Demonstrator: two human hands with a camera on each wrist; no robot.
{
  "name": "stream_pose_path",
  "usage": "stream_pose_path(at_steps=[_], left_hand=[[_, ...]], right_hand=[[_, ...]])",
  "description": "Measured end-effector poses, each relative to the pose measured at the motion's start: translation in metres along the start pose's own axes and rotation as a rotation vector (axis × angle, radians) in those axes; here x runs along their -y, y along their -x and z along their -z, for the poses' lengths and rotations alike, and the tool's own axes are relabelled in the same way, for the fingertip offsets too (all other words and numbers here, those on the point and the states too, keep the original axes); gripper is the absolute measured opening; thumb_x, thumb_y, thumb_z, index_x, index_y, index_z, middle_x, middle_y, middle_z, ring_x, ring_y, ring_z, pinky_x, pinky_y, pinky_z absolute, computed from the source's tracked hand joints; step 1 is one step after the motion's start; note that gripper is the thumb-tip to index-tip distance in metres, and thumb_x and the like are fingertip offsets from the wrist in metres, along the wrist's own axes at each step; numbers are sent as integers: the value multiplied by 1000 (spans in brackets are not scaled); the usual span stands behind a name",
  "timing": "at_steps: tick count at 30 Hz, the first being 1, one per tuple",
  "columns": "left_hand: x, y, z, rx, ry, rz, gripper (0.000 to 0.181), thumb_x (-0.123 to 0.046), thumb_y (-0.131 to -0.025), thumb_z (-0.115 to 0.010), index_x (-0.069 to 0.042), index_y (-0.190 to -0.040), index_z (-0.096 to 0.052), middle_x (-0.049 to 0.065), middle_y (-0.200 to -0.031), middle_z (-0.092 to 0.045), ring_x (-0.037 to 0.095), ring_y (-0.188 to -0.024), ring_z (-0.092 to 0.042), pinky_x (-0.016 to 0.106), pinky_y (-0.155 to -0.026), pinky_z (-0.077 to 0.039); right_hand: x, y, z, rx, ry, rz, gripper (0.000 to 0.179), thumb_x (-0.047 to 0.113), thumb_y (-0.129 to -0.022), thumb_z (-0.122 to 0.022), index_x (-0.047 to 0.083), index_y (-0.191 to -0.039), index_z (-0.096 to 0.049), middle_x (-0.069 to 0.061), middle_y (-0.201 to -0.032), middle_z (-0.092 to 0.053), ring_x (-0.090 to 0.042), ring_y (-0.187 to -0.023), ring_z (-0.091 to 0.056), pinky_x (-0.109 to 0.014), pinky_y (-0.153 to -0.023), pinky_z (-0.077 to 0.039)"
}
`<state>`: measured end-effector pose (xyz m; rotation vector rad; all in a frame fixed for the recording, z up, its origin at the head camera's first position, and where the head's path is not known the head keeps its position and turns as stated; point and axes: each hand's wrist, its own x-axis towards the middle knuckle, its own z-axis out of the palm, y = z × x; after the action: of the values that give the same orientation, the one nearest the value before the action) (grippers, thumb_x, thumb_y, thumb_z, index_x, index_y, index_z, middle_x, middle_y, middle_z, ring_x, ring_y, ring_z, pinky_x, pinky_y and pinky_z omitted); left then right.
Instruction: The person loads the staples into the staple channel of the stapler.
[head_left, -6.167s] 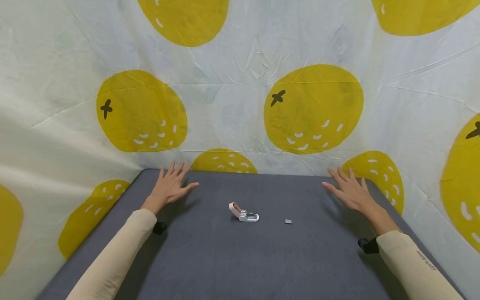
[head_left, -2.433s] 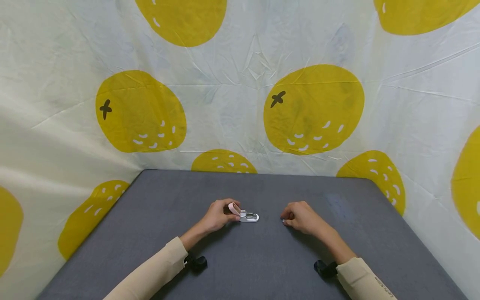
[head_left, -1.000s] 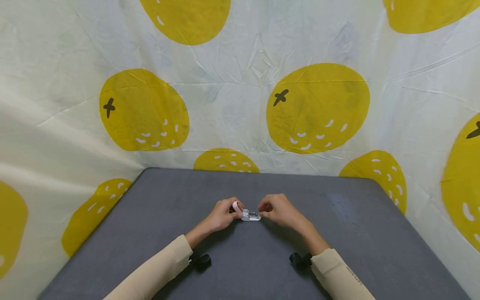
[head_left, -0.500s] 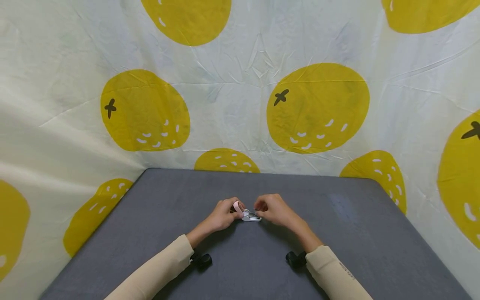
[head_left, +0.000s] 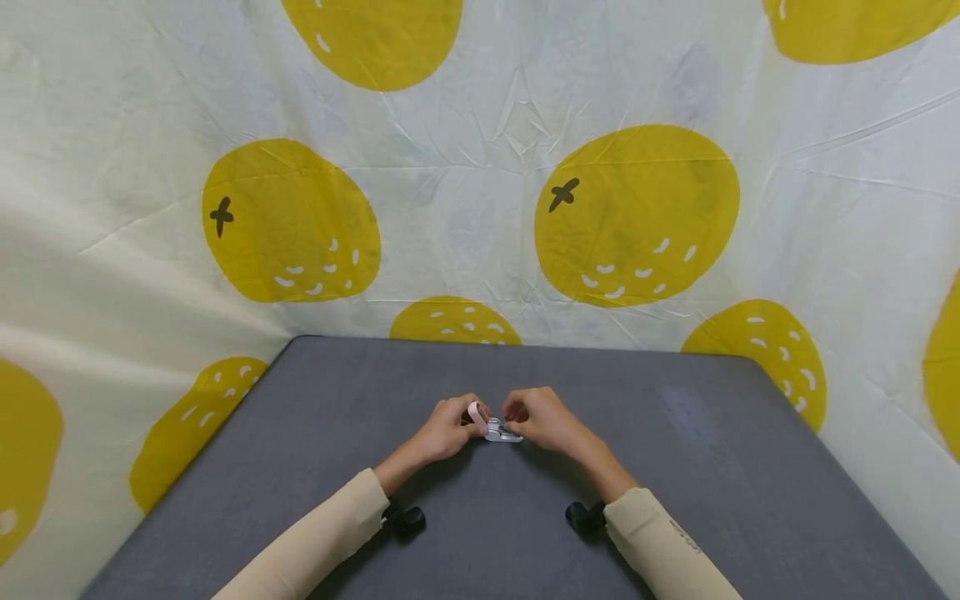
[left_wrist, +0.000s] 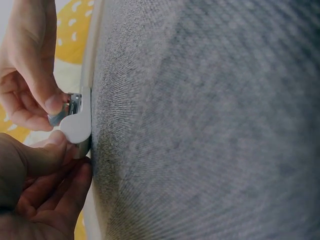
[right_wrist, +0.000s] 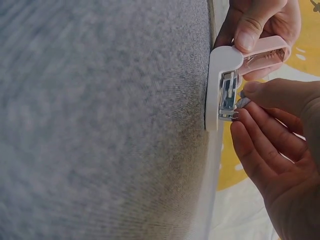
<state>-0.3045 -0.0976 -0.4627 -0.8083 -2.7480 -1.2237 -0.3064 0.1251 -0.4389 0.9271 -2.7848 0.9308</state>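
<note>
Left hand: grip pinching stapler at hinge end, likely steadying it; right hand pinching grey piece alongside.

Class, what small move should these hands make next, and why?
Probably the right hand should lower the small grey piece into the metal channel of the stapler: it pinches that piece close over the exposed channel, the pink lid is tilted up, and the left hand holds the stapler.

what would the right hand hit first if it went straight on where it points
Probably the open pink-and-white stapler, at its metal staple channel; the grey staple strip pinched in the right hand would lead. Any gap is hard to judge.
</note>
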Motion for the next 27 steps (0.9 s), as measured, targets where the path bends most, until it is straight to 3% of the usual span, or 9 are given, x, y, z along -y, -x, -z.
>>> stream_pose_path(at_steps=[11,23,27], left_hand=[[-2,-1,1,16,11,20,16,-10,-92,-76,-10,-108,-74,7,-110,-77,18,-98,-71,29,-83,-54],[4,-1,3,13,-40,-65,18,-9,-90,-78,-6,-108,-74,8,-103,-77,16,-92,-72,29,-79,-55],[3,-1,3,20,-22,-33,18,-10,-91,-78,-8,-108,-74,7,-105,-77,19,-95,-72,31,-82,-55]], right_hand=[[-1,-1,-3,-13,20,41,8,3,-85,-80,8,-90,-76,-2,-83,-76,-10,-74,-69,-23,-67,-55],[3,1,-6,-27,59,50,9,2,-85,-79,9,-91,-77,-1,-82,-76,-10,-73,-70,-22,-67,-54],[4,3,-6,-30,66,50,9,2,-85,-79,9,-91,-77,-3,-83,-76,-12,-73,-70,-23,-66,-54]])
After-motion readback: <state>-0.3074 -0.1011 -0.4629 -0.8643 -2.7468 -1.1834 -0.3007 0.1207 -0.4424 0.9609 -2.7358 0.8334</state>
